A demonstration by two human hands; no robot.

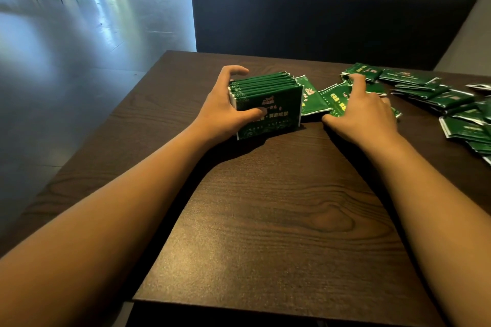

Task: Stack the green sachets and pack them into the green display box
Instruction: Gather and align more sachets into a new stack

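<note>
Foil-slick green sachets [265,98] look slippery: left hand [225,111] clamps the upright stack's faces, right hand [364,111] spreads flat on loose ones [340,102] toward the table's [265,220] far edge.

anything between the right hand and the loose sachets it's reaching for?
No. The right hand already lies flat on the nearest loose sachets; nothing visible sits between them. The left hand grips the upright stack separately.

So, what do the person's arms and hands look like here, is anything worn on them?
Both forearms are bare up to the picture's lower edge; no sleeve shows. The left hand and the right hand wear no glove, and I see no ring, watch or bracelet on the fingers or wrists. No markings show on the arms. The fingernails look short and unpainted where they can be seen.
</note>
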